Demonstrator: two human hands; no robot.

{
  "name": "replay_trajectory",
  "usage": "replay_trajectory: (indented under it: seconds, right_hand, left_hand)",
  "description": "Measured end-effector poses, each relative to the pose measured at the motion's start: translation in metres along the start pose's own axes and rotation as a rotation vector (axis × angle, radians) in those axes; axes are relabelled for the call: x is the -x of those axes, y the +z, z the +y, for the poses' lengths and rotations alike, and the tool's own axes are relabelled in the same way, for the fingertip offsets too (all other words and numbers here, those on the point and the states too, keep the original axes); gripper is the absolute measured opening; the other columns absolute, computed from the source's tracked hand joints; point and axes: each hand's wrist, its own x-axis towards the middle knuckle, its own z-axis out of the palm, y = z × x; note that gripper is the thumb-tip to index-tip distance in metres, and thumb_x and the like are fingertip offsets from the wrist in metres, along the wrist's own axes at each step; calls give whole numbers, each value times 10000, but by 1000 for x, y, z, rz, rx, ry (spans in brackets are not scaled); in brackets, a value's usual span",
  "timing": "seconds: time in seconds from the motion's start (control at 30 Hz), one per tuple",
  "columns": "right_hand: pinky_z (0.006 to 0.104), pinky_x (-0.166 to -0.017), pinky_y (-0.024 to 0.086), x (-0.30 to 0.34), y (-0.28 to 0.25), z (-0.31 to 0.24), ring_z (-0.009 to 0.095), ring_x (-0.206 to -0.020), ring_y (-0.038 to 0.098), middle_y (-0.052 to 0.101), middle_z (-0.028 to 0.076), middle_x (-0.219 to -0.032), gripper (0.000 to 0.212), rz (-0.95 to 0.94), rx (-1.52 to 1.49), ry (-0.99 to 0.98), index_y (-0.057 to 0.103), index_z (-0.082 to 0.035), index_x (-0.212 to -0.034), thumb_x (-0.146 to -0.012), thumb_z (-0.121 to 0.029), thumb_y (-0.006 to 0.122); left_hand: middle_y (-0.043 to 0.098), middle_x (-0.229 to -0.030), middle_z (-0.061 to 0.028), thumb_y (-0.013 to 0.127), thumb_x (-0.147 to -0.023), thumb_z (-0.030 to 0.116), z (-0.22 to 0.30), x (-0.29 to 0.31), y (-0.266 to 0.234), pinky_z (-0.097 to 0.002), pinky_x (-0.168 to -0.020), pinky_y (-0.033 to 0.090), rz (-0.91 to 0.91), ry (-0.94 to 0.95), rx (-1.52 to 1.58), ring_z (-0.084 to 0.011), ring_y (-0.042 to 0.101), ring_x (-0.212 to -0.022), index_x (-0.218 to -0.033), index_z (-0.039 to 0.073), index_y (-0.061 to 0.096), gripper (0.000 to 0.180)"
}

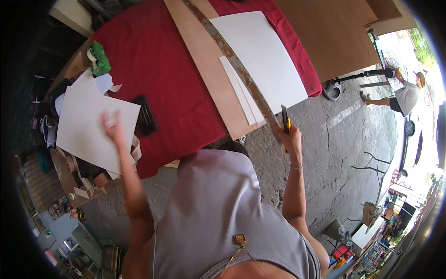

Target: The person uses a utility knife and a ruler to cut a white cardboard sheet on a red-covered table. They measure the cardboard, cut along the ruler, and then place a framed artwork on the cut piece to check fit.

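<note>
My left hand [112, 126], blurred by motion, is over a white sheet [83, 125] on the left; its fingers look apart, with nothing seen in them. My right hand [291, 137] is closed around a yellow and black utility knife [286, 122], blade pointing up and away from me. Against that hand rests the near end of a long, rusty metal straightedge [246, 76]; whether the fingers also grip it I cannot tell. The straightedge lies slantwise beside a large white sheet [265, 56], with narrow white strips [241, 95] to its left, on a thin wooden board [200, 60].
A red cloth [153, 51] covers the table. Near the left sheet are a green tape dispenser [98, 59] and a black flat object [146, 115]. A large brown panel [330, 37] stands far right, near a fan [392, 72] and another person [409, 97].
</note>
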Motion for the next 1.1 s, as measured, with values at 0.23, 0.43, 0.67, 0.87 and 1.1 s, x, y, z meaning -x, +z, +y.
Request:
replay_trajectory:
  seconds: [0.23,0.43,0.67,0.87,1.1]
  right_hand:
    - [357,-595,452,-69,-78,-7,198,-582,528,583,97,-643,384,-37,147,-106,644,23,-871,-654,-236,826]
    - [374,-614,459,-127,-127,-7,260,-611,586,612,157,-678,415,-102,176,-252,640,30,-877,-612,-219,839]
    - [365,-595,446,-159,-166,-14,230,-574,551,590,133,-638,389,-143,159,-266,635,26,-862,-621,-211,828]
    - [359,-588,440,-173,-174,-10,213,-565,536,570,99,-618,391,-166,128,-305,635,17,-868,-636,-234,826]
    - [335,-553,434,-182,-172,-5,168,-540,522,561,77,-587,378,-165,146,-345,608,5,-788,-651,-263,837]
  left_hand:
    - [591,-1204,-189,798,-700,395,158,159,260,-451,-935,448,-819,431,-221,-350,542,-1128,-1233,9,551,703]
    - [499,-1282,-224,809,-577,591,223,175,379,-488,-954,394,-735,125,-850,-370,482,-1173,-1377,7,395,1074]
    - [465,-1308,-243,835,-472,648,254,186,413,-469,-981,348,-623,-139,-972,-353,453,-1212,-1422,-31,309,1280]
    - [500,-1284,-241,847,-482,614,249,171,423,-484,-995,346,-565,-340,-949,-359,501,-1182,-1411,-48,312,1260]
    - [637,-1139,-197,857,-616,406,222,153,424,-433,-953,437,-810,-419,-469,-306,591,-1092,-1247,-48,533,842]
